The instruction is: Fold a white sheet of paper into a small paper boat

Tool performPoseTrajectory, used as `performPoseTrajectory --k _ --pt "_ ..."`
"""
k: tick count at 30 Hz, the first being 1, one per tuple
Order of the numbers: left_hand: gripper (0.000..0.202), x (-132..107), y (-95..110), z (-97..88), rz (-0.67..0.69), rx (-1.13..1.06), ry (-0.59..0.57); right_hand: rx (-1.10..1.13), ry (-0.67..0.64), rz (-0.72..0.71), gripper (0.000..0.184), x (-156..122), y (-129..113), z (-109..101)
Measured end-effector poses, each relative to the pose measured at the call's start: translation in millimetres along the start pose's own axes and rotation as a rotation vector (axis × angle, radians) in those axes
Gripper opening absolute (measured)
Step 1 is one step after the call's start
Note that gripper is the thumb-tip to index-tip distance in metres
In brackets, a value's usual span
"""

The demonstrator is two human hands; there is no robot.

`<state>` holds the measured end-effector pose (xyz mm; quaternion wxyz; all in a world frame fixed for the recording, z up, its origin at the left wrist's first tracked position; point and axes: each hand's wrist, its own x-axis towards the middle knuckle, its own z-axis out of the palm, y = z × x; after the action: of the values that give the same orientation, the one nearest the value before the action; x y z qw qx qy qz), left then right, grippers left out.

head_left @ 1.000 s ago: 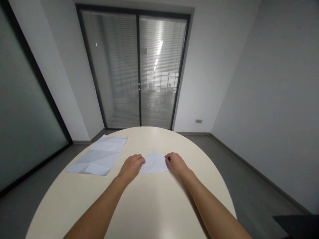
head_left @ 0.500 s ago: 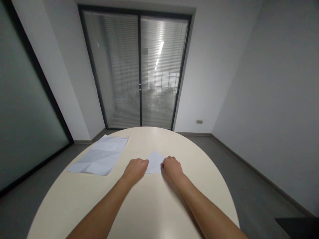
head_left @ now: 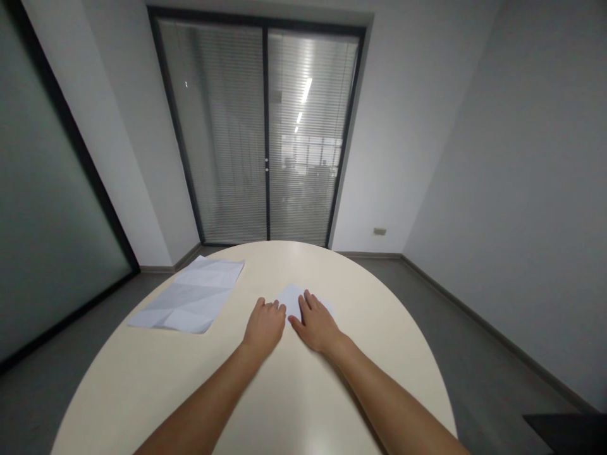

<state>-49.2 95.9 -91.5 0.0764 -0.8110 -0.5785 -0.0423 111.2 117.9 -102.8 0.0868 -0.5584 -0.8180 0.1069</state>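
A small piece of white folded paper [head_left: 291,297] lies on the round table in front of me, partly covered by my hands. My right hand [head_left: 317,323] rests flat over its right part, fingers stretched out and thumb apart. At the paper's left edge is my left hand [head_left: 266,323], its fingers bent and closed on that edge. The tips of its fingers are partly hidden. The paper's near edge is also largely out of sight behind the hands.
A larger creased white sheet [head_left: 194,297] lies at the left of the cream round table [head_left: 265,411]. Beyond the table stands a dark-framed glass partition with blinds [head_left: 265,126]. A dark object [head_left: 569,433] shows at the lower right corner.
My right hand has gone from a closed grip at the paper's right edge to lying flat and spread on it. My left hand has shifted slightly right. The large sheet has not moved.
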Motion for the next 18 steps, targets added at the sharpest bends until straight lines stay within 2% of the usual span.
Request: performPoseTrajectory --k 3,7,13,18 --pt "0.027 0 1 3.1 -0.006 0.003 0.013 0.005 0.06 0.072 0.083 2 0 2" --pt "0.026 1 1 8.8 -0.023 -0.017 0.01 -0.032 0.063 0.161 0.086 1 -7 -1" --pt "0.026 -1 -2 9.8 0.007 -0.071 0.019 -0.082 0.005 0.166 0.086 -4 -13 -5" --pt "0.028 -5 -9 7.6 0.072 -0.158 0.024 -0.067 -0.097 0.12 0.093 -5 -4 -9"
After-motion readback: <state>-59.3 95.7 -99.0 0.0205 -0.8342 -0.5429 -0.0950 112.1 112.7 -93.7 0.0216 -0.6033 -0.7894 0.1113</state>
